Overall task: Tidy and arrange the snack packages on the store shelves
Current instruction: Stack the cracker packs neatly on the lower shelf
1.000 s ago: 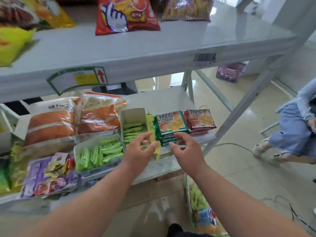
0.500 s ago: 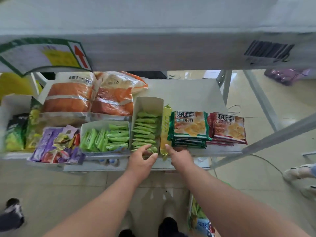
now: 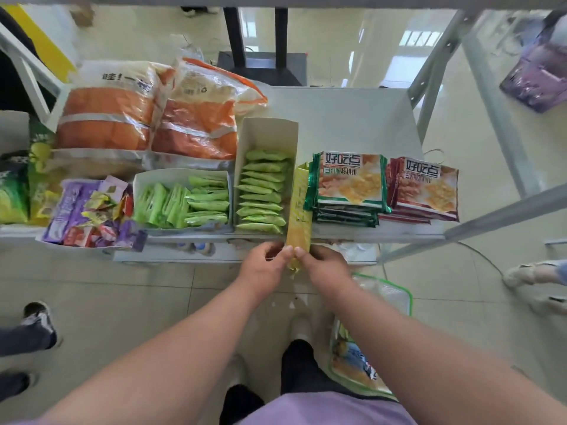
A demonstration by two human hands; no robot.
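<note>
I see both my left hand (image 3: 264, 265) and right hand (image 3: 325, 266) pinching the near end of the yellow packet (image 3: 299, 210), wedged between box (image 3: 266, 139) and green packets (image 3: 348, 182). Likely light, crinkly, fragile; grip its edges

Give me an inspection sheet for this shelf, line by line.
Surface: white shelf, bare at rear right.
Job's things: yellow packet on edge between tall box of green sachets and green cracker stack; red cracker stack rightmost; low box of green sachets; orange bags behind.
Clutter: purple candy bag overhangs front edge.
Grippers: left hand and right hand both pinch the yellow packet's near end.
Cables: thin cable on floor.
Surroundings: bystanders' feet both sides.
</note>
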